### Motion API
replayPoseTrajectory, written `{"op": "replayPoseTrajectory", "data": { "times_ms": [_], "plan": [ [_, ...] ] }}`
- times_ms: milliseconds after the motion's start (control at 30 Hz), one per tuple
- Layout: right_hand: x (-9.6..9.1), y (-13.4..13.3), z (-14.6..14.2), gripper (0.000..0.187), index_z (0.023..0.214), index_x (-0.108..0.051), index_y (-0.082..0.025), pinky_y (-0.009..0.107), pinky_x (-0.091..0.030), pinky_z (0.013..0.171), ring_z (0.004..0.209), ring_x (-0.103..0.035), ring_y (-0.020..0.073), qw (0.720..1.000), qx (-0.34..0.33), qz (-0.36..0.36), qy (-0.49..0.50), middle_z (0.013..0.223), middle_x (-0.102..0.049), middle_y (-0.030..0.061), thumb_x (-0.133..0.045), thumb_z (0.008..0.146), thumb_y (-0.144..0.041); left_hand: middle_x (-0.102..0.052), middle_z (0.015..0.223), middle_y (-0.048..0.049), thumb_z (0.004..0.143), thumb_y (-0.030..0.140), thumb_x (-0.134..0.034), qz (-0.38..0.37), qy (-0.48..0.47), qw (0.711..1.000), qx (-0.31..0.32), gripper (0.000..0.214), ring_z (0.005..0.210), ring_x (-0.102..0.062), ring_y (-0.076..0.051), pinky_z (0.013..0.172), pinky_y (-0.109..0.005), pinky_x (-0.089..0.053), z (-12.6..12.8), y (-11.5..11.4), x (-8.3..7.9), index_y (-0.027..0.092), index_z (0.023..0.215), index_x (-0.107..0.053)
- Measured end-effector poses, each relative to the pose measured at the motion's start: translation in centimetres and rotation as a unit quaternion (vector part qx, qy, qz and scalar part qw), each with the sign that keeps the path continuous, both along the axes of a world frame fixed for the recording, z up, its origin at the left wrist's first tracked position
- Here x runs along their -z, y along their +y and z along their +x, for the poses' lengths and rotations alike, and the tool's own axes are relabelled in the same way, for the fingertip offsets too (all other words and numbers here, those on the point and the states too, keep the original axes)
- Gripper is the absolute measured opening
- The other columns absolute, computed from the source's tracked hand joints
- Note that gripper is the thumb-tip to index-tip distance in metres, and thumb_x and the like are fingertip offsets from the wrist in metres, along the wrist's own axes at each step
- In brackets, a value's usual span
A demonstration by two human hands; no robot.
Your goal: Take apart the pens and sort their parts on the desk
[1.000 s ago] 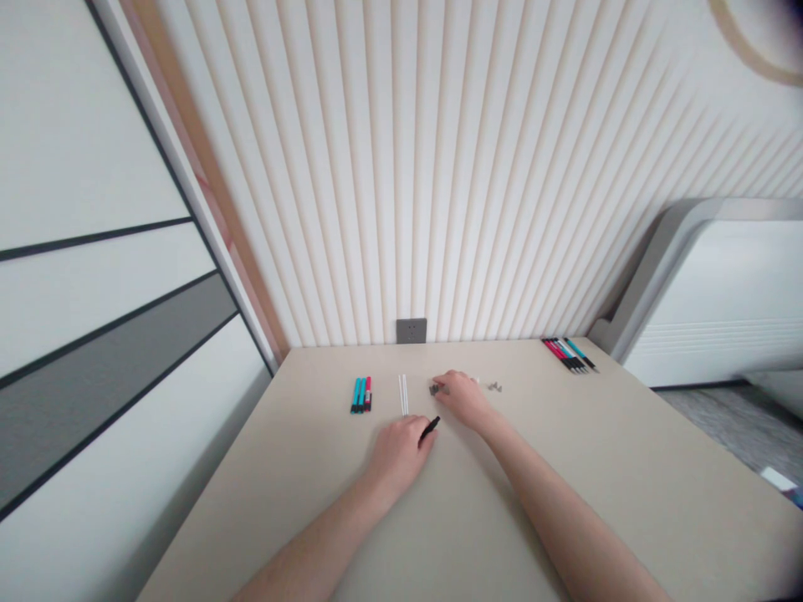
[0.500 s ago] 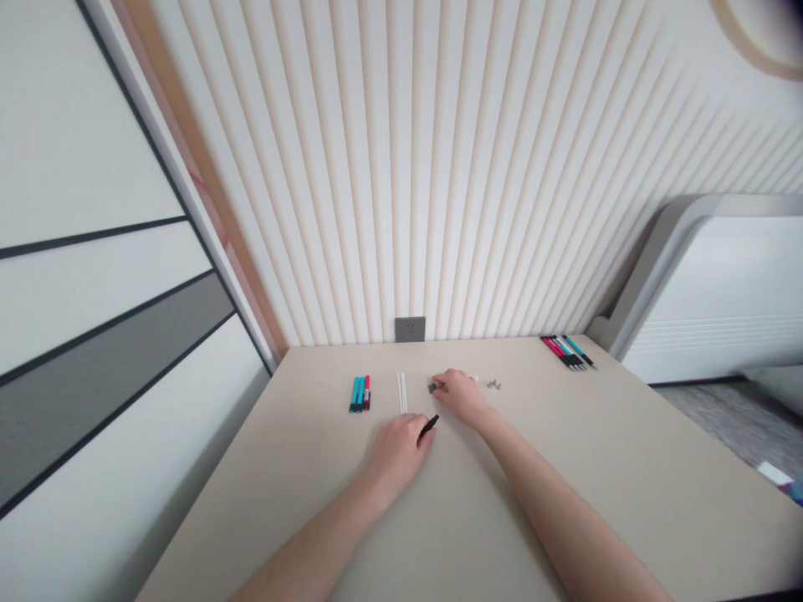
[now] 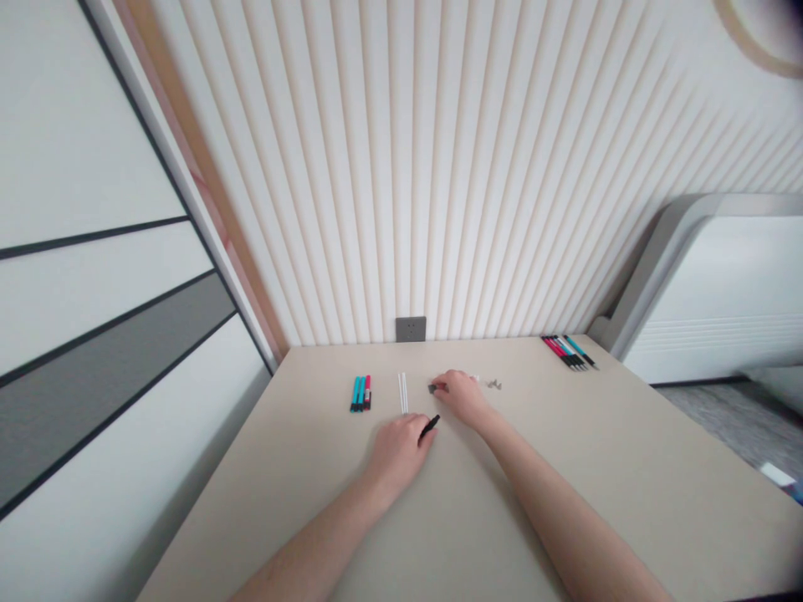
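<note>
My left hand (image 3: pixel 401 443) rests low over the table, its fingers closed round a short black pen part (image 3: pixel 430 426) that sticks out past the thumb. My right hand (image 3: pixel 461 393) is on the tabletop further back, fingertips pinched at some small dark grey pieces (image 3: pixel 432 388). Whether one of them is between the fingers is hidden. More small grey pieces (image 3: pixel 495 385) lie just right of that hand, and a bit of something white (image 3: pixel 475 378) shows behind it. Two thin white sticks (image 3: pixel 402 393), probably pen refills, lie beyond my left hand.
Two teal pen barrels and a red one (image 3: pixel 360 393) lie side by side at the left of the table (image 3: pixel 301 468). Several red, white and teal pens (image 3: pixel 570 353) with black grips lie at the back right corner. A dark wall socket (image 3: pixel 411 329) is behind the table.
My right fingertips have shifted very slightly at the small grey pieces. The left hand stays in place with the black pen part.
</note>
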State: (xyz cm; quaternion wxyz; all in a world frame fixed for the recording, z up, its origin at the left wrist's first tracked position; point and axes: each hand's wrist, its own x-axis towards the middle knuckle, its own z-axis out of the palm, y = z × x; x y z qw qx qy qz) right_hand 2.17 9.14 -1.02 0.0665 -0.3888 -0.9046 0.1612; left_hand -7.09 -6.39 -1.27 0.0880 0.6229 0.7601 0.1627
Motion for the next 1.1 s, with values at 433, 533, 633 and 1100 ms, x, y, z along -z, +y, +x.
{"op": "replayPoseTrajectory", "data": {
  "times_ms": [433, 533, 633, 1100],
  "plan": [
    [0.9, 0.2, -0.1, 0.036, 0.119, -0.067, -0.031, 0.033, -0.038, 0.089, 0.106, -0.060, 0.0230, 1.000, -0.006, 0.003, 0.025, 0.113, -0.067, 0.0070, -0.059, 0.084, -0.027, -0.071, 0.095, -0.0037, 0.095, 0.031, -0.048, -0.004, 0.004, 1.000, 0.003, 0.020, 0.088, -0.066, -0.020, 0.072, -0.027, -0.043, 0.0, 0.0, -0.1, 0.022, 0.093, -0.066],
    [1.1, 0.2, -0.1, 0.033, 0.118, -0.067, -0.033, 0.033, -0.038, 0.089, 0.107, -0.059, 0.0236, 0.999, -0.017, 0.011, 0.031, 0.112, -0.066, 0.0069, -0.061, 0.085, -0.033, -0.071, 0.096, -0.0033, 0.095, 0.031, -0.048, 0.000, 0.011, 1.000, 0.002, 0.020, 0.088, -0.066, -0.020, 0.072, -0.027, -0.043, 0.0, 0.1, 0.1, 0.022, 0.092, -0.066],
    [1.2, 0.1, -0.1, 0.029, 0.114, -0.069, -0.035, 0.034, -0.037, 0.089, 0.107, -0.059, 0.0234, 0.999, -0.024, 0.013, 0.029, 0.110, -0.066, 0.0060, -0.061, 0.086, -0.036, -0.071, 0.094, -0.0028, 0.095, 0.031, -0.049, 0.008, 0.020, 1.000, 0.003, 0.019, 0.086, -0.066, -0.020, 0.071, -0.027, -0.042, 0.0, 0.1, 0.2, 0.022, 0.091, -0.065],
    [0.7, 0.0, -0.1, 0.031, 0.116, -0.068, -0.029, 0.033, -0.036, 0.089, 0.109, -0.057, 0.0235, 1.000, -0.016, 0.022, 0.014, 0.113, -0.065, 0.0074, -0.056, 0.088, -0.033, -0.071, 0.093, -0.0021, 0.094, 0.030, -0.049, 0.022, 0.026, 0.999, 0.011, 0.018, 0.084, -0.066, -0.020, 0.068, -0.027, -0.042, 0.0, 0.0, 0.4, 0.022, 0.090, -0.065]
  ]
}}
